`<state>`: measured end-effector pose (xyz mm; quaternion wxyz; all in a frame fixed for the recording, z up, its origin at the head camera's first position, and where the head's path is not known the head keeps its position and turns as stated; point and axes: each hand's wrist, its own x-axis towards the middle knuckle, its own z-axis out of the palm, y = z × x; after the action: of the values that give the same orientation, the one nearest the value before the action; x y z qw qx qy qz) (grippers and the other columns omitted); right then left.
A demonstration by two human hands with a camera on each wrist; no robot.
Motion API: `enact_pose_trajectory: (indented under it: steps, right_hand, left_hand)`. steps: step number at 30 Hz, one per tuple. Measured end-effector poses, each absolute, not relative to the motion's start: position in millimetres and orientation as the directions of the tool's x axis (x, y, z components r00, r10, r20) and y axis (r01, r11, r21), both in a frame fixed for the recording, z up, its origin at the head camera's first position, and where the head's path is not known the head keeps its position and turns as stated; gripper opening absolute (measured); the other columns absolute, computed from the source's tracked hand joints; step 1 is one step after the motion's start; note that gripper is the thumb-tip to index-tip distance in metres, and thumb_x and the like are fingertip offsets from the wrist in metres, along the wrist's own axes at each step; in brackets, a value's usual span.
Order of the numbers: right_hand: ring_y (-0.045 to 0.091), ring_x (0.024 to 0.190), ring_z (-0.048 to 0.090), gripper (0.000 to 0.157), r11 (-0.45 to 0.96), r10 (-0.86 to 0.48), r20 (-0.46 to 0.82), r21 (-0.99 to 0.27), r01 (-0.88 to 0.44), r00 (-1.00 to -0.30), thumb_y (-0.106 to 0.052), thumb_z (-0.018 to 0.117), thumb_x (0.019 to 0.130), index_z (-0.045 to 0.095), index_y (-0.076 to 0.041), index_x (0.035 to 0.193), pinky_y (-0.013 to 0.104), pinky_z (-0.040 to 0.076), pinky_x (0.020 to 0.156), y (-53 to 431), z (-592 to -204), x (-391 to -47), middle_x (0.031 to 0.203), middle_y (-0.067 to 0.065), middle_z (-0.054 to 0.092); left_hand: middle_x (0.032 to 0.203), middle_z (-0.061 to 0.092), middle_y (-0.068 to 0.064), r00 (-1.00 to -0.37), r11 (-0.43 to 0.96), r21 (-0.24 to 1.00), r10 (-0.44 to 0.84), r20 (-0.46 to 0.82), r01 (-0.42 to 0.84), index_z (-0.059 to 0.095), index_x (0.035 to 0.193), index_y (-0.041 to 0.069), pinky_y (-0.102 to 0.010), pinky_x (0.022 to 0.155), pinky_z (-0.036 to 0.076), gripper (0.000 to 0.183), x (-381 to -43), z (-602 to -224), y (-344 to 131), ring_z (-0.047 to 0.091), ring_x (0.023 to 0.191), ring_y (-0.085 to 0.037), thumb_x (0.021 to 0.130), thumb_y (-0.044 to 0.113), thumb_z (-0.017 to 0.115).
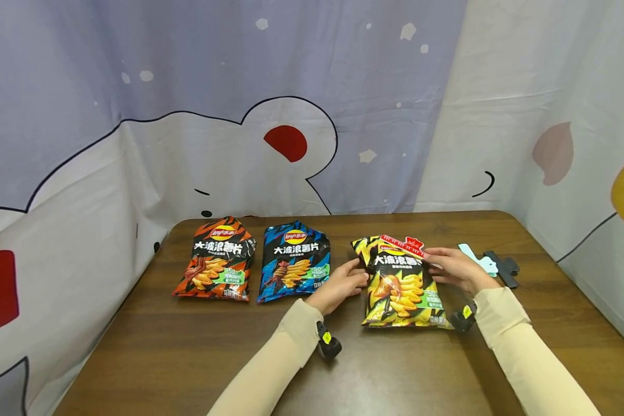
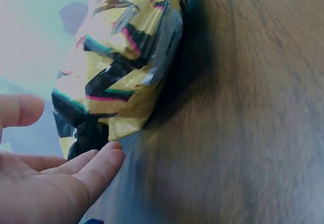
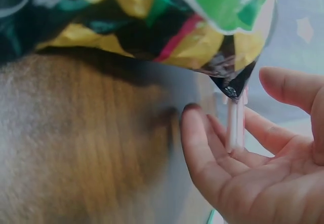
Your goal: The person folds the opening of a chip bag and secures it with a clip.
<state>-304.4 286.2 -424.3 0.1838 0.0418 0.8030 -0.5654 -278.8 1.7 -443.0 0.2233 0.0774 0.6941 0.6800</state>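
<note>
A yellow and black chip bag (image 1: 401, 292) lies face up on the right half of the table. Across its top edge sits a red bag clip (image 1: 399, 244) with a small figure on it. At the bag's upper left corner is my left hand (image 1: 339, 285), its thumb apart and its fingertips (image 2: 115, 150) right at the corner. My right hand (image 1: 460, 270) is at the clip's right end. The right wrist view shows the clip's pale end (image 3: 235, 125) against the fingers, with the thumb spread away.
To the left lie an orange chip bag (image 1: 217, 260) and a blue chip bag (image 1: 294, 263). Beyond my right hand are a light teal clip (image 1: 479, 261) and a dark clip (image 1: 504, 268). A printed curtain (image 1: 229, 167) hangs behind the wooden table (image 1: 187, 358).
</note>
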Motion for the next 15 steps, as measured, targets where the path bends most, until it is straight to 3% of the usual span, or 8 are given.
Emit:
enact_pose_trajectory:
  steps: [3,9,15]
  right_hand:
    - [0.008,0.098,0.056,0.062,0.374,-0.158,-0.314,-0.897,0.237,-0.936,-0.028,0.048,0.101,0.026,0.007,0.148,0.028,0.053,0.084,288,-422,-303,0.137,0.024,0.042]
    - [0.033,0.129,0.04,0.064,0.429,-0.159,-0.291,-0.881,0.199,-0.944,-0.03,0.045,0.101,0.024,0.007,0.148,0.047,0.043,0.101,288,-418,-301,0.148,0.033,0.028]
    - [0.031,0.125,0.043,0.065,0.467,-0.138,-0.279,-0.865,0.186,-0.95,-0.03,0.046,0.101,0.025,0.009,0.147,0.045,0.043,0.1,284,-413,-301,0.145,0.033,0.033]
  left_hand:
    - [0.147,0.039,-0.024,-0.893,0.071,0.981,0.407,-0.193,-0.18,0.019,0.152,0.001,-0.048,0.105,0.042,0.064,-277,-440,-3,0.05,0.127,-0.037,0.098,0.013,0.051]
    - [0.149,0.037,-0.023,-0.89,0.096,0.984,0.421,-0.178,-0.151,0.019,0.153,0.003,-0.05,0.105,0.041,0.062,-277,-438,-15,0.048,0.129,-0.038,0.1,0.015,0.049]
    - [0.147,0.04,-0.023,-0.908,0.117,0.988,0.395,-0.137,-0.098,0.027,0.15,0.002,-0.05,0.105,0.041,0.057,-276,-429,-26,0.048,0.13,-0.037,0.099,0.015,0.049]
